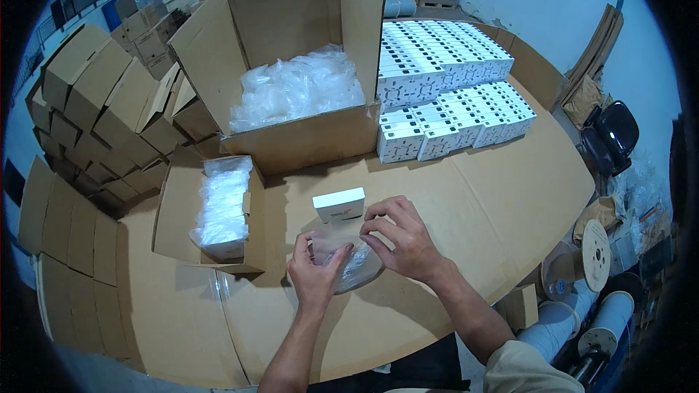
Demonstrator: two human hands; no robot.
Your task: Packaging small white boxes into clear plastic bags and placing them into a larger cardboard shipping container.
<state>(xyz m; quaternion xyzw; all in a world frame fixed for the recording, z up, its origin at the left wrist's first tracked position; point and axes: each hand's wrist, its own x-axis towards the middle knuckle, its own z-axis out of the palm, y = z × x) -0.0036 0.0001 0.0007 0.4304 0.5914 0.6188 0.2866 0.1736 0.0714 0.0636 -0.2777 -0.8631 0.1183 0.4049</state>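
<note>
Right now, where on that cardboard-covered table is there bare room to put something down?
The widest bare stretch of the cardboard-covered table lies right of the right hand, below the stacked small white boxes. Another lies left of the left hand. It is crowded behind: the large open carton of clear bags and smaller open carton.

Packing warehouse: stacked cardboard cartons (95, 94), boxed goods (451, 80).

small white box (339, 204) table centre | white box stacks (451, 87) far right | big open carton (291, 65) behind
</note>
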